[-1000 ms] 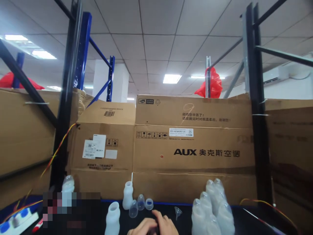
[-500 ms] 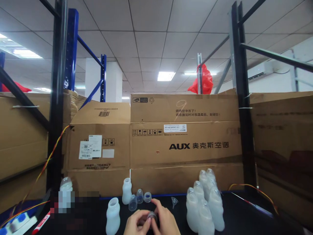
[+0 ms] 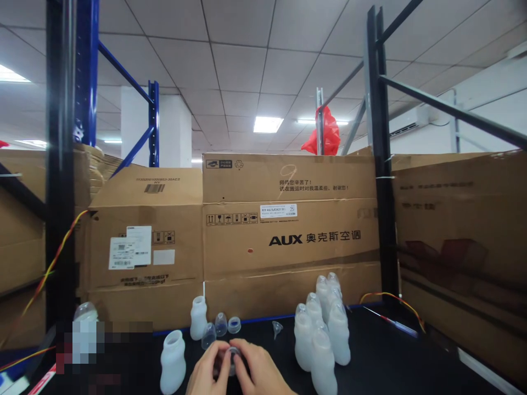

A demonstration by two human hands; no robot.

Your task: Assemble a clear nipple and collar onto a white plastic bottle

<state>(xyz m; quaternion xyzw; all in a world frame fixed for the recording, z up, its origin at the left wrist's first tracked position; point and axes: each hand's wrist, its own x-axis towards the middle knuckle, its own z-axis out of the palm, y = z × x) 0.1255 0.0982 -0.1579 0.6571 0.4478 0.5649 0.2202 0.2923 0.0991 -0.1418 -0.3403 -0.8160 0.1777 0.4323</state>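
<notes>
Hands shifted leftward since earlier frame, small clear cap [image 3: 233, 355] pinched between left hand [image 3: 208, 368] and right hand [image 3: 257, 370] fingertips — both curled closed, frosted plastic bottle [image 3: 173, 362] just left — rounded, open-necked.

Frosted plastic bottles [image 3: 322, 334], matt cardboard boxes [image 3: 288, 236]

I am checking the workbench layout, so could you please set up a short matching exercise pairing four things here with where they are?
Things:
1. small clear cap
2. open bottle
3. capped bottles
4. small funnel

Places:
A. standing in a cluster right of the hands
B. between the fingers of both hands
C. left of the left hand, without a top
D. between the loose caps and the bottle cluster

Pairs: 1-B, 2-C, 3-A, 4-D
</notes>
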